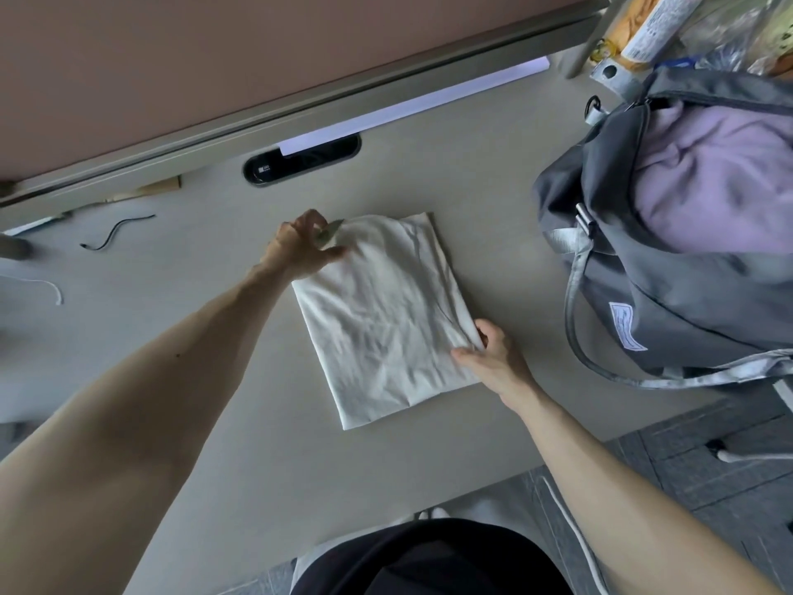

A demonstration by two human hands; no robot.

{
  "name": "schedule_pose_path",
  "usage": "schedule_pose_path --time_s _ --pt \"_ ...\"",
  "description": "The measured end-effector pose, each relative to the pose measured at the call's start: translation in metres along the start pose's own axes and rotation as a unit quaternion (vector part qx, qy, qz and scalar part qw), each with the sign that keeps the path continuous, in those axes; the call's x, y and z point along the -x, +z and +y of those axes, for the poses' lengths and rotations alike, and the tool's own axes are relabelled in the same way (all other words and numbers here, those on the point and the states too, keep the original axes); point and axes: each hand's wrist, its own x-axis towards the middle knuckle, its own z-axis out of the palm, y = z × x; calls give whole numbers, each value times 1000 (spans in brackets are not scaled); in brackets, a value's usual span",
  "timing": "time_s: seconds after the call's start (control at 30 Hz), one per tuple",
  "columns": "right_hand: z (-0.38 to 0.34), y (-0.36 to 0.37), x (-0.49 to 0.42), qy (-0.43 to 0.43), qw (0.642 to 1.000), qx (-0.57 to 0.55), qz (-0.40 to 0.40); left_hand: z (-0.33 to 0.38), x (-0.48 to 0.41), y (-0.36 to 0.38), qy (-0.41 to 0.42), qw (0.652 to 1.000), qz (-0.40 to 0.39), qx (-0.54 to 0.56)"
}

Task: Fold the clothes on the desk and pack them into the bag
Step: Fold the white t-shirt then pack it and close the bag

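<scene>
At the left edge of the desk (493,186) we note a thin black cable (116,233) lying loose in a wavy line, and nearer the edge a bit of white cord (52,290). Both are well apart from the work.

Next, the left hand (300,246): fingers curled, thumb and fingertips pinching the far left corner of the folded white shirt (386,324). A small greenish piece shows between the fingertips; we cannot tell what it is.

The shirt lies flat mid-desk as a creased rectangle, turned slightly askew to the desk edge. Behind it we see a dark oval cable port (300,158) set into the desk top.

The right hand (493,358) grips the near right edge of the shirt, thumb on top and fingers tucked beneath the fold.

To the right stands a grey bag (643,302), apart from the shirt, its mouth open and its straps trailing onto the desk. We record a lilac garment (721,178) already inside it. Behind the bag, at the far right corner, are some food packets (643,32).
</scene>
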Motion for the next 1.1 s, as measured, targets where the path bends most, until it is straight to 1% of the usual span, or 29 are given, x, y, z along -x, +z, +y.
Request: schedule_pose_path --time_s 0.07,0.2,0.27,0.33,0.37,0.4,0.47,0.5,0.53,0.57,0.63,0.67,0.77,0.9,0.97,1.03,1.1 --pt "1 -5 2 -20 1000 6 17 -2 2 -9 9 1000 6 0" --pt "7 -9 4 -59 997 -44 31 -10 9 -25 37 995 53 78" --pt "8 -7 2 -64 996 -42 46 -23 13 -21 3 994 69 84" --pt "10 -4 -3 -53 996 2 78 -36 23 -10 -49 992 100 53" --pt "9 -3 -6 -51 993 36 100 -39 33 -2 -47 991 123 29" --pt "7 -2 -8 -60 989 63 124 -40 45 7 -17 988 154 11" --pt "1 1 -10 -77 982 102 142 -30 78 32 94 972 214 -7" --pt "-2 3 -9 -75 982 112 134 -24 96 47 148 965 215 -14" --pt "-5 5 -9 -70 983 123 118 -20 113 65 187 965 184 -25" --pt "-7 7 -8 -63 984 136 100 -18 127 81 202 970 124 -46" --pt "-8 12 -9 -57 982 162 73 -24 148 107 183 979 10 -88" --pt "-9 11 -10 -56 982 167 68 -29 155 116 164 982 -15 -96" --pt "-9 6 -11 -50 980 183 64 -37 165 121 118 986 -26 -112" --pt "-9 0 -6 -15 979 194 64 -39 173 117 66 990 -49 -119" --pt "-6 0 -3 8 979 198 55 -48 180 117 69 990 -47 -116" --pt "-1 1 2 33 982 181 44 -60 190 119 96 986 -53 -126" --pt "5 2 6 68 992 101 35 -74 200 119 138 982 -66 -114"
